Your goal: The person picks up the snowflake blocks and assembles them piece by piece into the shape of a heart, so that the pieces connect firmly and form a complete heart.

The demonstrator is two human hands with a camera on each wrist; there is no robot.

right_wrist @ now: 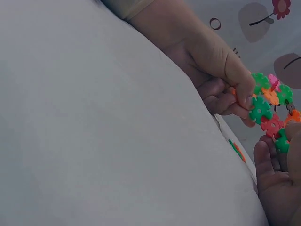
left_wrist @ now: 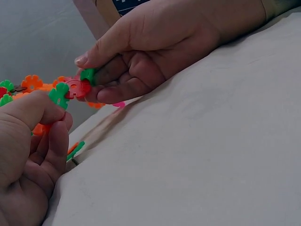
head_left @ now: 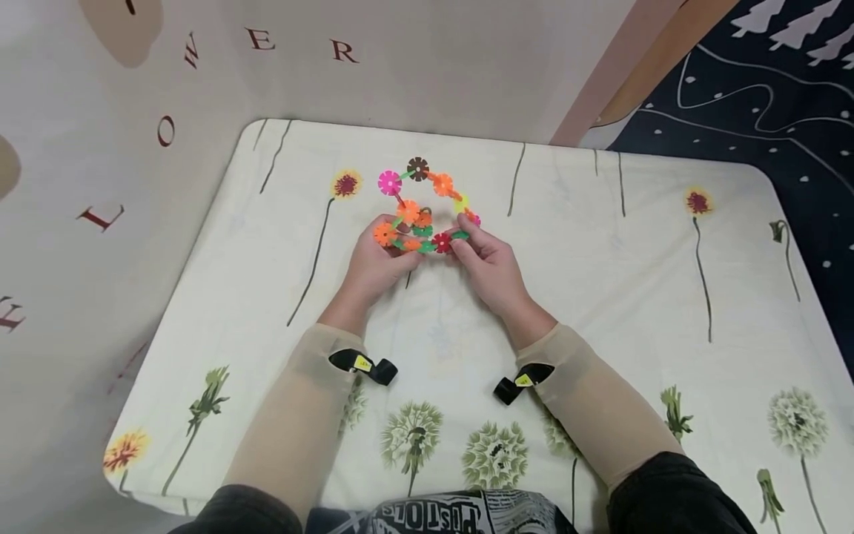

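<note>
Both hands hold a loop of interlocking plastic snowflake discs, in pink, brown, orange, yellow, green and red, above the cloth. My left hand pinches the near left part of the loop by a green disc between thumb and fingers. On the other side my right hand pinches a green disc joined to a red disc. The red disc bridges the gap between the hands. An orange and green piece lies on the cloth beneath; fingers hide parts of the loop.
A table with a flower-printed white cloth spreads around the arms. Behind it stands a pale lettered wall, with a dark patterned surface at the right. Black straps with small devices sit on the wrists.
</note>
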